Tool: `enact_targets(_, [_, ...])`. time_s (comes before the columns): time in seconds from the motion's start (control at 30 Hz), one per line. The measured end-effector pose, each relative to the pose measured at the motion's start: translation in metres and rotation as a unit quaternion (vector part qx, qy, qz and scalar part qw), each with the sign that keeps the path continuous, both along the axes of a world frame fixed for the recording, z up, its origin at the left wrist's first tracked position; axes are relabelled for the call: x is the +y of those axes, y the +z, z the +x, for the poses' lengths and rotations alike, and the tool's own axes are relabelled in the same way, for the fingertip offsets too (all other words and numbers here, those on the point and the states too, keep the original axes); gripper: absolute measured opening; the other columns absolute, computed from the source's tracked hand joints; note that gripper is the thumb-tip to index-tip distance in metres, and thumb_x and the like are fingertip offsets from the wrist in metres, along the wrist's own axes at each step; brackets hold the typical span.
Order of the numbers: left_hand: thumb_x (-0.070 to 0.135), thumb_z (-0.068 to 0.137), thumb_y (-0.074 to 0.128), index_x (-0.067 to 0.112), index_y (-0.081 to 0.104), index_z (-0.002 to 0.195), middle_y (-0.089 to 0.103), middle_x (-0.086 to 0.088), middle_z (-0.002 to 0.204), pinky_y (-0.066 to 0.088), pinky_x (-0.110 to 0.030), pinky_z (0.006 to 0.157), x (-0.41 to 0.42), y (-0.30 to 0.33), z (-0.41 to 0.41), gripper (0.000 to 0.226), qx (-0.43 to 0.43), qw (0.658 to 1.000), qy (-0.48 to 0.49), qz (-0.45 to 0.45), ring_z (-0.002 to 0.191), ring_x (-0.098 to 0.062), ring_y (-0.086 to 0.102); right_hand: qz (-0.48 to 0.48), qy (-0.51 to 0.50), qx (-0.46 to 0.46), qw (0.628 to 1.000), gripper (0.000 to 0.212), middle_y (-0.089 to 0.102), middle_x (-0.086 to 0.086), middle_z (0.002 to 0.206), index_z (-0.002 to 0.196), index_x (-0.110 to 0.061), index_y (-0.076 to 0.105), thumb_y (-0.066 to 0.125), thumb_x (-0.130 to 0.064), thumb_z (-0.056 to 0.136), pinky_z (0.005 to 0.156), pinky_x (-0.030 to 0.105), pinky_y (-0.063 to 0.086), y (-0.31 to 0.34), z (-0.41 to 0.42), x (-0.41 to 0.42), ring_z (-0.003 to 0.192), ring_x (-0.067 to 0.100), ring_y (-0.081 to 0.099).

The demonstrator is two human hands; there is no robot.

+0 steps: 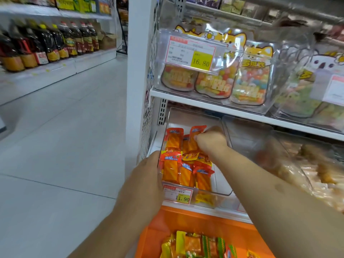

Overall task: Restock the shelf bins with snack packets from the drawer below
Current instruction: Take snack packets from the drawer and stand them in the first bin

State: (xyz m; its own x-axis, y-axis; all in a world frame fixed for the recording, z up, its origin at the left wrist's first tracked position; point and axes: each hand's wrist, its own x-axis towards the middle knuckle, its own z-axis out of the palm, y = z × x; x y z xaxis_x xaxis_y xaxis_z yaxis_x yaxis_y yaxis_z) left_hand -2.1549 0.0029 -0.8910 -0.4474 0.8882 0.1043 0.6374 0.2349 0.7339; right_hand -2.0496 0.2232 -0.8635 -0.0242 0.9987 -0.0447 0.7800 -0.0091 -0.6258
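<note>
I was at the placing step. My left hand (149, 175) gripped the left wall of the clear bin (221, 190) in the middle of the frame, fingers wrapped over its edge, steadying it where it sat pulled forward on the lower shelf (247, 113). My right hand (210, 140) reached into the back of that bin, its fingers pinched shut on an orange snack packet (195, 135) that stood upright against the others. More of the orange packets (184, 170) lay in rows along the bin's left and middle, while its right side looked bare. A price tag (177, 196) hung on the bin's front.

At the bottom of the frame the orange drawer (163, 220) stood open just below the shelf, with mixed yellow, green and orange packets (197, 244) inside; that was my supply.

I judged the bin only partly filled. The next move, as I reckoned it, called for letting the held packet settle in line, drawing my right hand out, and going down to the drawer for matching orange ones rather than the green or yellow. The neighbouring bin to the right (247, 138) was too blurred for me to tell its contents.
</note>
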Motion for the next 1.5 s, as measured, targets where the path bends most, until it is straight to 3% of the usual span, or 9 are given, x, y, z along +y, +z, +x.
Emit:
enact_targets(0.27, [0.045, 0.106, 0.046, 0.054, 0.031, 0.139, 0.06, 0.02, 0.132, 0.062, -0.033, 0.086, 0.002, -0.005, -0.002, 0.037, 0.025, 1.0, 0.01, 0.007, 0.111, -0.007, 0.065, -0.02, 0.007, -0.078, 0.997, 0.021, 0.068, 0.01, 0.087, 0.095, -0.01, 0.064, 0.07, -0.031, 0.094, 0.068, 0.035, 0.061, -0.027, -0.013, 0.028, 0.079, 0.026, 0.07])
enact_targets(0.37, [0.043, 0.105, 0.047, 0.052, 0.03, 0.143, 0.058, 0.02, 0.135, 0.06, -0.031, 0.088, 0.002, -0.003, 0.0, 0.042, 0.03, 0.999, 0.011, 0.004, 0.116, -0.007, 0.063, 0.019, 0.005, -0.096, 0.995, 0.025, 0.068, 0.01, 0.096, 0.106, -0.01, 0.064, 0.07, -0.032, 0.094, 0.068, 0.035, 0.059, -0.034, -0.014, 0.029, 0.086, 0.028, 0.071])
enact_targets(0.5, [0.046, 0.104, 0.045, 0.05, 0.028, 0.146, 0.058, 0.018, 0.138, 0.06, -0.032, 0.092, 0.001, 0.0, 0.0, 0.045, 0.039, 0.999, 0.011, -0.004, 0.119, -0.009, 0.064, 0.082, 0.025, -0.127, 0.988, 0.044, 0.062, 0.012, 0.118, 0.126, -0.015, 0.055, 0.071, -0.033, 0.09, 0.081, 0.041, 0.062, -0.039, -0.014, 0.022, 0.101, 0.032, 0.066])
enact_targets(0.7, [0.049, 0.103, 0.045, 0.048, 0.028, 0.148, 0.058, 0.018, 0.139, 0.061, -0.035, 0.094, 0.0, 0.002, 0.003, 0.048, 0.037, 0.999, 0.004, -0.014, 0.12, -0.011, 0.064, 0.062, 0.114, -0.136, 0.982, 0.018, 0.068, -0.002, 0.096, 0.109, -0.02, 0.07, 0.067, -0.023, 0.091, 0.078, 0.038, 0.064, -0.039, 0.0, 0.006, 0.085, 0.018, 0.067])
enact_targets(1.07, [0.05, 0.101, 0.047, 0.047, 0.026, 0.15, 0.058, 0.018, 0.139, 0.062, -0.036, 0.091, 0.0, 0.002, 0.003, 0.053, 0.054, 0.998, -0.003, -0.022, 0.119, -0.011, 0.065, 0.109, 0.129, -0.198, 0.966, 0.026, 0.071, 0.0, 0.107, 0.122, -0.027, 0.068, 0.071, -0.026, 0.096, 0.074, 0.032, 0.058, -0.051, 0.004, -0.002, 0.093, 0.021, 0.07])
enact_targets(1.27, [0.048, 0.099, 0.05, 0.045, 0.028, 0.15, 0.059, 0.016, 0.137, 0.062, -0.037, 0.09, -0.003, 0.005, 0.004, 0.055, 0.052, 0.998, -0.005, -0.026, 0.118, -0.012, 0.065, 0.107, 0.162, -0.217, 0.957, 0.035, 0.066, 0.005, 0.114, 0.12, -0.023, 0.065, 0.074, -0.025, 0.086, 0.086, 0.045, 0.062, -0.037, 0.01, -0.012, 0.103, 0.027, 0.065])
enact_targets(1.33, [0.047, 0.099, 0.051, 0.044, 0.029, 0.15, 0.06, 0.015, 0.136, 0.063, -0.037, 0.089, -0.003, 0.006, 0.005, 0.055, 0.048, 0.998, -0.004, -0.026, 0.116, -0.013, 0.066, 0.14, 0.179, -0.206, 0.952, 0.033, 0.062, 0.002, 0.114, 0.115, -0.025, 0.067, 0.077, -0.021, 0.083, 0.086, 0.041, 0.061, -0.031, 0.016, -0.018, 0.105, 0.025, 0.063])
enact_targets(1.43, [0.05, 0.099, 0.048, 0.044, 0.032, 0.147, 0.062, 0.014, 0.132, 0.064, -0.037, 0.086, -0.003, 0.008, 0.006, 0.052, 0.043, 0.999, 0.0, -0.021, 0.112, -0.013, 0.067, 0.051, 0.255, -0.175, 0.95, 0.026, 0.067, -0.007, 0.112, 0.109, -0.03, 0.073, 0.083, -0.025, 0.086, 0.088, 0.032, 0.058, -0.024, 0.022, -0.033, 0.106, 0.015, 0.063])
enact_targets(1.5, [0.05, 0.099, 0.047, 0.044, 0.032, 0.146, 0.062, 0.014, 0.131, 0.064, -0.037, 0.085, -0.003, 0.01, 0.007, 0.05, 0.042, 0.999, 0.003, -0.019, 0.111, -0.013, 0.068, -0.007, 0.286, -0.196, 0.938, 0.042, 0.068, -0.007, 0.117, 0.119, -0.031, 0.072, 0.087, -0.038, 0.081, 0.096, 0.04, 0.057, -0.022, 0.023, -0.043, 0.114, 0.016, 0.059])
